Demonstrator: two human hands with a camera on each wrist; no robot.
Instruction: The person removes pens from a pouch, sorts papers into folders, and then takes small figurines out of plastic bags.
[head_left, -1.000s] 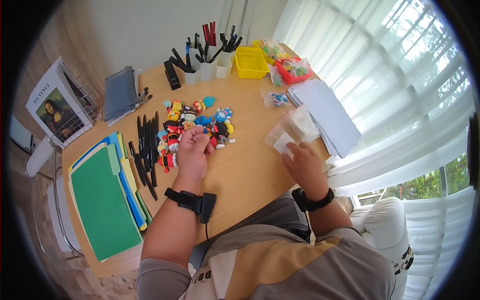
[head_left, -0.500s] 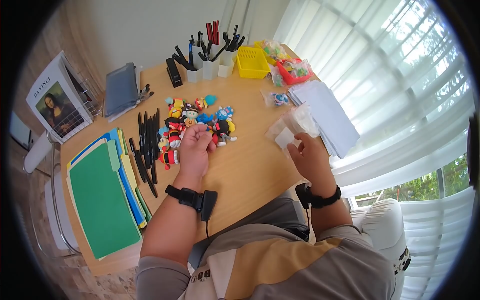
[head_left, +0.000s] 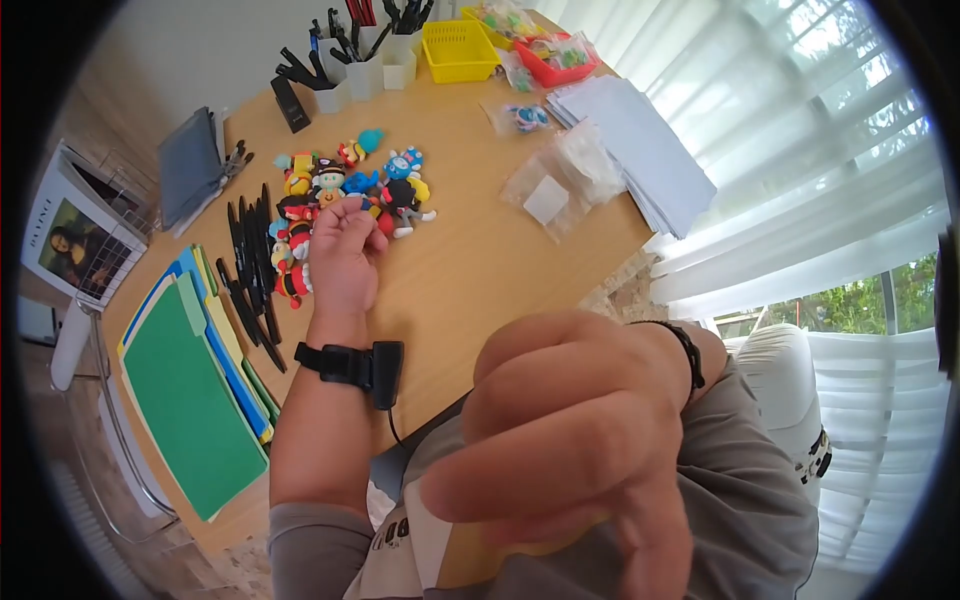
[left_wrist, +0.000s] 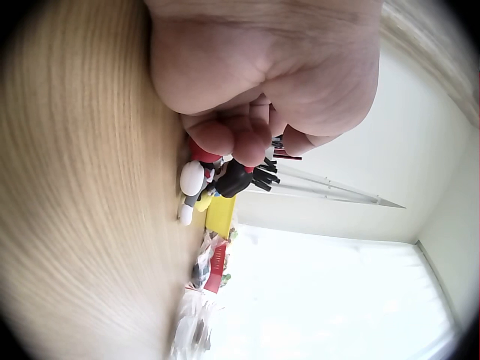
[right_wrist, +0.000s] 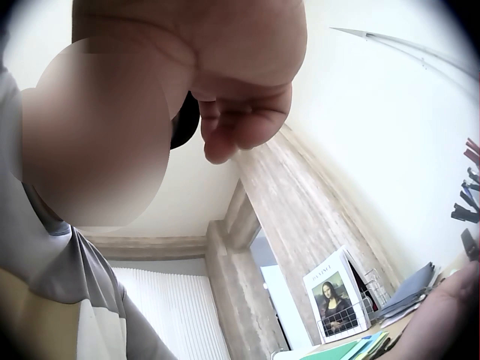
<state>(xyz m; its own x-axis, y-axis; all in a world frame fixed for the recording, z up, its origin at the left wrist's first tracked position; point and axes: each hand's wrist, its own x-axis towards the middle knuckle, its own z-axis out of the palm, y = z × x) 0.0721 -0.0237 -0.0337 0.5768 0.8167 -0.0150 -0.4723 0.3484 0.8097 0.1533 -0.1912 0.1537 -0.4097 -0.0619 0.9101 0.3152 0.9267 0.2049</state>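
My left hand (head_left: pixel 345 255) rests at the near edge of a pile of small toy figures (head_left: pixel 328 180), fingers loosely curled and nothing seen in its grasp. In the left wrist view, its fingertips overlap a red part of a figure, with a white-footed black figure (left_wrist: pixel 234 180) just beyond. Raised off the table, my right hand (head_left: pixel 585 410) looms large near the head camera, its fingers bent and no object in them. The right wrist view shows this hand (right_wrist: pixel 247 45) up beside the blurred face. Clear plastic bags (head_left: pixel 575 175) with a white label lie on the table's right side.
Black pens (head_left: pixel 250 245) lie left of the figures, near stacked folders (head_left: pixel 205 400). Pen holders (head_left: pixel 365 78), a stapler (head_left: pixel 290 105), a yellow basket (head_left: pixel 460 52) and a red basket (head_left: pixel 555 65) stand at the back. White paper (head_left: pixel 650 150) is stacked at the right edge.
My right hand has left the plastic bags and risen toward the head camera. The head view has shifted. My left hand stays by the figures.
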